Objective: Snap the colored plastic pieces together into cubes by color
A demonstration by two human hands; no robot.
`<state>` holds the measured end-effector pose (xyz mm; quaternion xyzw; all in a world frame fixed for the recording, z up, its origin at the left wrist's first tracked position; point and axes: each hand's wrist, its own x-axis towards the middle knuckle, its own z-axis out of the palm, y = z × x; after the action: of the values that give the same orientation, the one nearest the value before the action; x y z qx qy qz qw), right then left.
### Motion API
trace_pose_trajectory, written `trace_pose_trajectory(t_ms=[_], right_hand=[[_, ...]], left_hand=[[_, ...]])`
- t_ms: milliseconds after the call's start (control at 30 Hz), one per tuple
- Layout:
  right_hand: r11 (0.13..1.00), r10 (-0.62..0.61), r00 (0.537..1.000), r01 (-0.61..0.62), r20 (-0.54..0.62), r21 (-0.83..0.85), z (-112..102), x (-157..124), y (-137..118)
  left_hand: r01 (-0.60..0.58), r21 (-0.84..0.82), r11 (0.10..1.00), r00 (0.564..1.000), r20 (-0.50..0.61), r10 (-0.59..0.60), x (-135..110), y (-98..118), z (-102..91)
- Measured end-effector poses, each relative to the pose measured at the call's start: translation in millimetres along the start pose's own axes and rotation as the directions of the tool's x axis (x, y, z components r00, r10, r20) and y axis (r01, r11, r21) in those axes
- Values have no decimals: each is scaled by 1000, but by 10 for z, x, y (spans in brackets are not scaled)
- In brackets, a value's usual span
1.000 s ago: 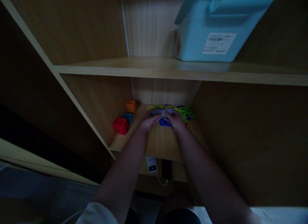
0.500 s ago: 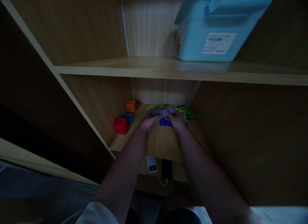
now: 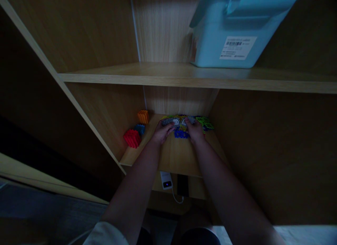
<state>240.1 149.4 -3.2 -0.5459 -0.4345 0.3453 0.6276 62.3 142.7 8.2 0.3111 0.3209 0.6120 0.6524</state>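
My left hand (image 3: 161, 132) is closed round a longer row of grey plastic building pieces (image 3: 167, 121), pressed flat against one another. A shorter grey row (image 3: 191, 119) sits in the closed fingers of my right hand (image 3: 195, 131). White-looking end faces of the two rows point at each other across a small gap. Below and behind my hands lie loose blue pieces (image 3: 181, 134), green pieces (image 3: 205, 123) and yellow ones, partly hidden by my fingers.
At the left of this shelf (image 3: 179, 155) stand a red stack (image 3: 132, 138), a blue-grey stack (image 3: 139, 128) and an orange stack (image 3: 143, 117). A light-blue bin (image 3: 223, 45) rests on the shelf above. Lower down are a white power bank (image 3: 166, 180) and a dark phone-like slab (image 3: 182, 185), joined by a cable.
The grey pieces, close together between my hands before, are now in two parts with a gap. My left hand has shifted slightly left and my right hand slightly right.
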Motion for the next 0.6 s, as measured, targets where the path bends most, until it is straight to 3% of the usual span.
trace_pose_trajectory(t_ms=[233,367,600], right_hand=[[994,-14,995,3,-102,-109,-64,81,11],[961,-110,975,55,-192,-273,-148,231,13],[968,-90,988,56,-128,-244,-225,416,51]], left_hand=[[4,11,1000,1000,10,-4,5,0,7],[6,-4,1000,1000,-3,-6,16,-11,-3],[13,-21,1000,1000,21,-12,52,-35,-38]])
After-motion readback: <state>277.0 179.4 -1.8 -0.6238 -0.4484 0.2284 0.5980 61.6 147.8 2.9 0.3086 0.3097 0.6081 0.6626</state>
